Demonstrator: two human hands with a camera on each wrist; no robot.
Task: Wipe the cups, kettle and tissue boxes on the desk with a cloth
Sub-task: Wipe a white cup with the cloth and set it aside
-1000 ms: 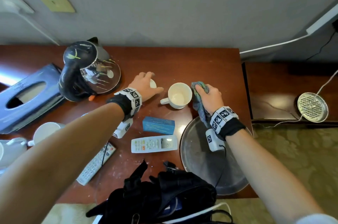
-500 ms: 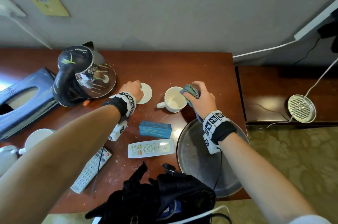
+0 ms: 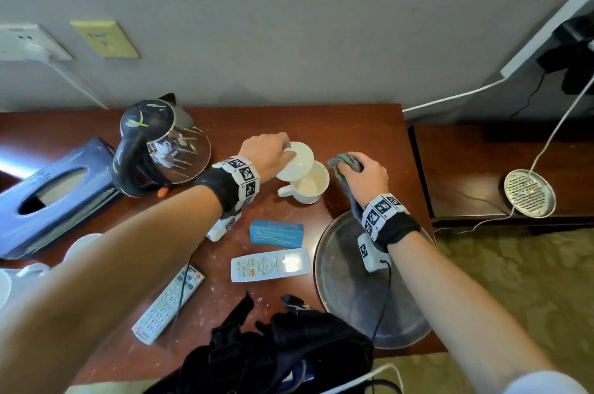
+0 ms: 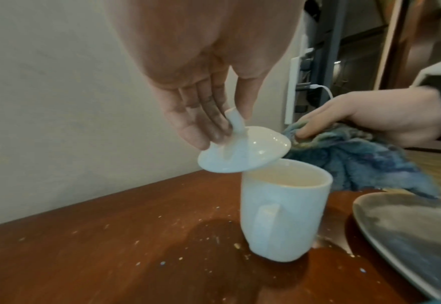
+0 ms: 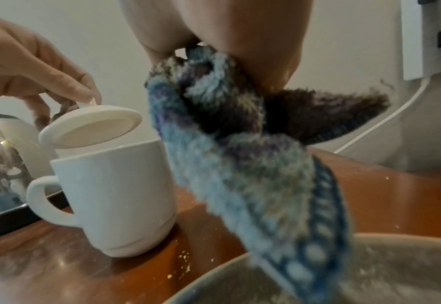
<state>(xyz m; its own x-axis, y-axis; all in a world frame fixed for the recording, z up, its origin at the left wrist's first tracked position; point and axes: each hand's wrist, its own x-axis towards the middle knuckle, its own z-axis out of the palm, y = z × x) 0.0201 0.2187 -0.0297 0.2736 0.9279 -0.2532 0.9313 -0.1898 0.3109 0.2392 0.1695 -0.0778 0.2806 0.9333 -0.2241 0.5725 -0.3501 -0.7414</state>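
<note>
Lid: your left hand (image 3: 268, 154) has lifted the lid (image 4: 245, 151) by its knob, pinched, tilted over the cup (image 4: 283, 216).
Cloth: your right hand (image 3: 366, 176) grips the cloth (image 5: 240, 164) just beside the cup; this cup looks nearly finished.

1. Both forearms are bare.
2. The left wrist (image 3: 232, 185) wears a black band with a strap of white squares printed with black-and-white codes.
3. The right wrist (image 3: 387, 219) wears the same.
4. A small white box (image 3: 370, 253) hangs under the right band, trailing a thin black cable (image 3: 384, 300).
</note>
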